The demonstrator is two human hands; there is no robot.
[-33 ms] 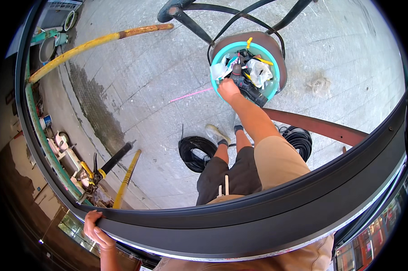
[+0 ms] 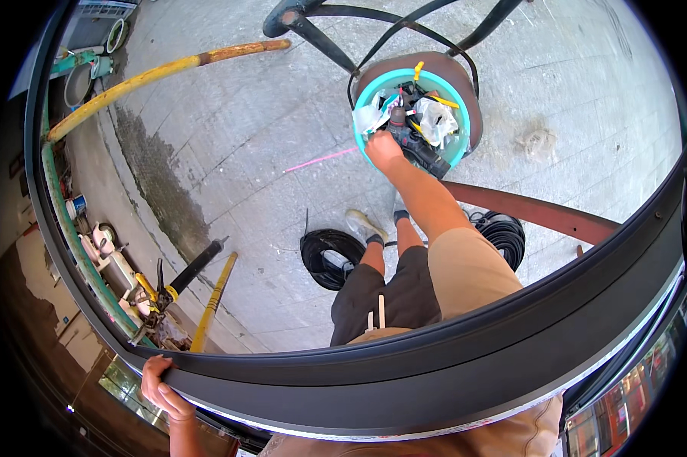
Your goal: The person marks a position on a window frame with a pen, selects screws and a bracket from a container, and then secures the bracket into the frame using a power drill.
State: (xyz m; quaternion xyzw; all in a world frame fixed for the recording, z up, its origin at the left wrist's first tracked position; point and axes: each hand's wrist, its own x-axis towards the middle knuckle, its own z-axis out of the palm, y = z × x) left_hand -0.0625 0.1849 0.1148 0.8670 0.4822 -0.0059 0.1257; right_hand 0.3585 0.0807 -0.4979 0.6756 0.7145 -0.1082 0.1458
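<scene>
A large dark grey frame (image 2: 404,362) curves across in front of my body, and the fingers of my left hand (image 2: 164,390) are wrapped over its edge at the lower left. My right hand (image 2: 384,150) reaches over it to the near left rim of a turquoise bucket (image 2: 466,145). Its fingers are curled closed, and what they hold, if anything, is hidden. Beside that hand, inside the bucket, lies a dark power drill (image 2: 413,141). Around the drill are a crumpled clear plastic bag (image 2: 437,122), a white plastic bag (image 2: 368,116) and yellow-handled tools.
The bucket rests on a brown stool seat (image 2: 474,107) with black legs. Coils of black cable (image 2: 324,259) lie by my feet. A reddish-brown bar (image 2: 537,209) extends right. On the left are a yellow pipe (image 2: 153,76), a caulking gun (image 2: 195,268) and a yellow rod (image 2: 215,301).
</scene>
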